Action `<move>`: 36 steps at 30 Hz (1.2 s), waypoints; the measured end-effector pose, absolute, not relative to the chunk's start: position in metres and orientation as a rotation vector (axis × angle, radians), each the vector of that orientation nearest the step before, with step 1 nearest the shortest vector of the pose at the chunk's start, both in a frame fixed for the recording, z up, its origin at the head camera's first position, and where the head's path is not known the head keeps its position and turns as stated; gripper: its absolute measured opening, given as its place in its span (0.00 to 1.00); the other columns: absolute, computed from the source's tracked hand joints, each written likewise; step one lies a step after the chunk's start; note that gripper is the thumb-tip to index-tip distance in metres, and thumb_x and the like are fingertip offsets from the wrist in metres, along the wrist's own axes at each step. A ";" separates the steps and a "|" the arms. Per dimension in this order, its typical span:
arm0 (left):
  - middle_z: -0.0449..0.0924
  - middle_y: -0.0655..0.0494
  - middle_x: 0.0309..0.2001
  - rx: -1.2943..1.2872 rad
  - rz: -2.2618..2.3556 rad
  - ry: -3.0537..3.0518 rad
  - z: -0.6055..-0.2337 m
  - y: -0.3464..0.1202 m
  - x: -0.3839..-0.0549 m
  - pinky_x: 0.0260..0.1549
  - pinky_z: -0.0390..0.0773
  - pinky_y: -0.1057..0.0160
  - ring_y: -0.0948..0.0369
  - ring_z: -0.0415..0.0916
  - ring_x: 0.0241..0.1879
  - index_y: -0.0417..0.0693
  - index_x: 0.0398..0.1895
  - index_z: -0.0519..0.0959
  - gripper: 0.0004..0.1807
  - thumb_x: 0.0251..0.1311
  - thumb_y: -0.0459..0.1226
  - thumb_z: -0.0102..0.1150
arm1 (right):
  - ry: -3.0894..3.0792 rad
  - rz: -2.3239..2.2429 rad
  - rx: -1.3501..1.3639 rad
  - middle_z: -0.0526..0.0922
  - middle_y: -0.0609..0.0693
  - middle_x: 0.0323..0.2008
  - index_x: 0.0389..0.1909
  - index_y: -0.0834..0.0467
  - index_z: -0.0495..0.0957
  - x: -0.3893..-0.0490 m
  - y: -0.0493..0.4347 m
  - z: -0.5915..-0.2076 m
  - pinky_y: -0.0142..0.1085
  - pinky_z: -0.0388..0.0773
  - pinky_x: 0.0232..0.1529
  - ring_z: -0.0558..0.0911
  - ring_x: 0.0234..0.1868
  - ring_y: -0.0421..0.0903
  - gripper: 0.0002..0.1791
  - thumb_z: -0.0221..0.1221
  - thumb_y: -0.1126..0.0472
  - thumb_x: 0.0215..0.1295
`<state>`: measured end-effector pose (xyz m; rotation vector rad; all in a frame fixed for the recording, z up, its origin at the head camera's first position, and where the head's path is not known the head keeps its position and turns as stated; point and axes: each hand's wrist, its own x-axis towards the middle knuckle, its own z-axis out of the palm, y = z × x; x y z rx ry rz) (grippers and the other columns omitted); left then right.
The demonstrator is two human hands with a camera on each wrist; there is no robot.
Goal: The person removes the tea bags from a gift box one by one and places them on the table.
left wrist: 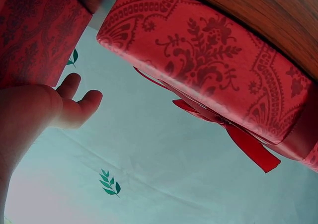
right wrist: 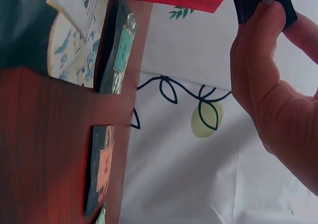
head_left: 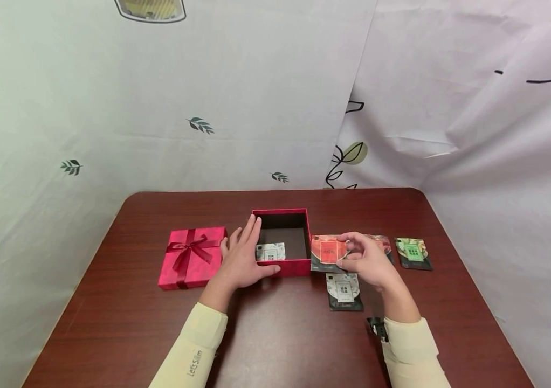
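A red patterned gift box [head_left: 296, 268] stands uncovered on the table, a white-labelled sachet [head_left: 271, 251] lying inside near its front wall. My left hand [head_left: 242, 258] rests against the box's left side, fingers extended along that wall and thumb by the front. My right hand [head_left: 370, 260] pinches a red-and-black sachet [head_left: 329, 250] by its right edge, just right of the box. In the right wrist view this sachet [right wrist: 258, 0] shows its dark back between thumb and fingers. Below it on the table lies another white-labelled sachet [head_left: 344, 290]. A second red sachet [head_left: 383, 245] is partly hidden behind my right hand.
Left of the box sits its red lid [head_left: 195, 257] with a dark red ribbon bow [left wrist: 223, 123]. A green-labelled sachet [head_left: 413, 252] lies at the far right. Near my right sleeve is a black strap [head_left: 376, 326]. Printed cloth [head_left: 236, 97] hangs behind the table.
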<state>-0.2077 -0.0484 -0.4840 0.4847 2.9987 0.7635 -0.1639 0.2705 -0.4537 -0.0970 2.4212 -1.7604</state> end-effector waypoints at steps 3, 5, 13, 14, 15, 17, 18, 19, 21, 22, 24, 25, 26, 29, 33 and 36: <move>0.33 0.63 0.80 0.482 0.760 3.000 -0.484 -0.048 -0.208 0.64 0.38 0.30 0.43 0.46 0.73 0.61 0.82 0.40 0.71 0.39 0.62 0.75 | 2.426 -1.767 -0.116 0.78 0.63 0.45 0.60 0.66 0.72 -0.162 0.274 -0.453 0.37 0.80 0.33 0.81 0.34 0.52 0.30 0.68 0.75 0.56; 0.33 0.63 0.80 0.484 0.764 3.000 -0.484 -0.048 -0.208 0.64 0.38 0.30 0.43 0.46 0.73 0.61 0.82 0.40 0.70 0.39 0.62 0.75 | 2.413 -1.782 -0.128 0.78 0.64 0.45 0.60 0.68 0.71 -0.161 0.276 -0.453 0.37 0.80 0.34 0.82 0.34 0.52 0.30 0.68 0.75 0.56; 0.33 0.63 0.80 0.484 0.765 2.992 -0.484 -0.048 -0.208 0.63 0.38 0.30 0.43 0.46 0.73 0.61 0.82 0.39 0.71 0.39 0.62 0.75 | 2.378 -1.809 -0.112 0.78 0.66 0.48 0.62 0.70 0.69 -0.157 0.284 -0.455 0.37 0.81 0.35 0.83 0.35 0.52 0.31 0.67 0.76 0.56; 0.32 0.63 0.80 0.483 0.763 2.992 -0.485 -0.048 -0.208 0.63 0.38 0.30 0.43 0.46 0.73 0.61 0.82 0.39 0.71 0.39 0.62 0.75 | 2.382 -1.802 -0.103 0.78 0.66 0.48 0.62 0.69 0.69 -0.157 0.285 -0.455 0.37 0.81 0.35 0.83 0.35 0.52 0.31 0.67 0.75 0.56; 0.32 0.63 0.80 0.483 0.763 2.992 -0.485 -0.048 -0.208 0.63 0.38 0.30 0.43 0.46 0.73 0.61 0.82 0.39 0.71 0.39 0.62 0.75 | 2.384 -1.795 -0.098 0.77 0.66 0.48 0.62 0.68 0.69 -0.156 0.286 -0.455 0.38 0.81 0.36 0.83 0.36 0.53 0.31 0.67 0.75 0.56; 0.32 0.63 0.80 0.484 0.763 2.992 -0.485 -0.048 -0.209 0.63 0.38 0.30 0.43 0.46 0.73 0.61 0.82 0.39 0.71 0.39 0.62 0.75 | 2.381 -1.786 -0.078 0.77 0.65 0.48 0.62 0.68 0.69 -0.155 0.289 -0.456 0.38 0.82 0.36 0.83 0.37 0.54 0.31 0.67 0.75 0.56; 0.32 0.63 0.80 0.484 0.762 2.992 -0.485 -0.048 -0.208 0.63 0.38 0.30 0.43 0.46 0.73 0.61 0.82 0.38 0.71 0.39 0.62 0.75 | 2.380 -1.784 -0.067 0.77 0.65 0.49 0.62 0.67 0.69 -0.155 0.291 -0.456 0.38 0.82 0.37 0.82 0.37 0.54 0.31 0.67 0.75 0.56; 0.32 0.63 0.80 0.485 0.761 2.992 -0.485 -0.048 -0.208 0.63 0.38 0.30 0.43 0.46 0.73 0.61 0.82 0.38 0.71 0.39 0.63 0.75 | 2.379 -1.779 -0.057 0.76 0.66 0.49 0.62 0.67 0.69 -0.154 0.292 -0.457 0.38 0.82 0.37 0.82 0.37 0.54 0.31 0.67 0.75 0.57; 0.33 0.63 0.80 0.484 0.760 2.992 -0.484 -0.048 -0.208 0.63 0.38 0.30 0.43 0.46 0.73 0.62 0.82 0.38 0.71 0.39 0.63 0.75 | 2.372 -1.777 -0.042 0.75 0.66 0.50 0.63 0.67 0.69 -0.153 0.296 -0.458 0.39 0.82 0.37 0.82 0.38 0.54 0.32 0.67 0.75 0.57; 0.33 0.62 0.80 0.486 0.759 2.992 -0.484 -0.048 -0.208 0.63 0.38 0.30 0.43 0.46 0.73 0.62 0.82 0.38 0.71 0.39 0.63 0.75 | 2.371 -1.777 -0.035 0.75 0.66 0.51 0.64 0.67 0.69 -0.152 0.297 -0.458 0.39 0.82 0.37 0.82 0.39 0.55 0.32 0.67 0.74 0.57; 0.33 0.62 0.80 0.485 0.759 2.991 -0.484 -0.048 -0.208 0.63 0.38 0.30 0.43 0.46 0.73 0.62 0.82 0.38 0.71 0.39 0.63 0.75 | 2.370 -1.775 -0.023 0.75 0.67 0.52 0.64 0.67 0.69 -0.151 0.300 -0.459 0.38 0.82 0.37 0.83 0.39 0.54 0.32 0.67 0.74 0.58; 0.33 0.62 0.81 0.486 0.757 2.992 -0.484 -0.048 -0.208 0.63 0.38 0.29 0.43 0.46 0.73 0.62 0.82 0.38 0.72 0.39 0.63 0.75 | 2.369 -1.774 -0.018 0.75 0.67 0.52 0.64 0.67 0.68 -0.150 0.302 -0.459 0.39 0.82 0.37 0.83 0.39 0.54 0.32 0.67 0.74 0.58; 0.33 0.62 0.81 0.485 0.757 2.991 -0.484 -0.048 -0.208 0.63 0.38 0.29 0.43 0.45 0.73 0.62 0.82 0.38 0.72 0.39 0.63 0.75 | 2.370 -1.774 -0.012 0.75 0.67 0.52 0.65 0.67 0.68 -0.149 0.303 -0.460 0.39 0.82 0.37 0.83 0.39 0.54 0.33 0.67 0.74 0.58; 0.32 0.63 0.80 0.482 0.754 2.990 -0.484 -0.048 -0.208 0.63 0.38 0.30 0.44 0.45 0.73 0.62 0.82 0.38 0.71 0.39 0.63 0.75 | 2.369 -1.771 -0.005 0.75 0.67 0.50 0.64 0.68 0.68 -0.147 0.306 -0.462 0.39 0.82 0.37 0.83 0.39 0.53 0.33 0.67 0.74 0.57; 0.33 0.63 0.80 0.475 0.755 2.990 -0.484 -0.048 -0.208 0.64 0.38 0.30 0.44 0.45 0.73 0.63 0.82 0.38 0.71 0.38 0.62 0.75 | 2.360 -1.783 0.008 0.76 0.67 0.49 0.63 0.69 0.69 -0.145 0.310 -0.465 0.39 0.82 0.36 0.83 0.38 0.52 0.33 0.67 0.75 0.56; 0.33 0.63 0.80 0.476 0.761 2.991 -0.484 -0.048 -0.208 0.64 0.38 0.30 0.44 0.45 0.73 0.62 0.82 0.39 0.71 0.38 0.62 0.76 | 2.363 -1.787 0.014 0.77 0.67 0.49 0.63 0.70 0.68 -0.142 0.314 -0.467 0.38 0.82 0.35 0.82 0.37 0.52 0.33 0.66 0.75 0.55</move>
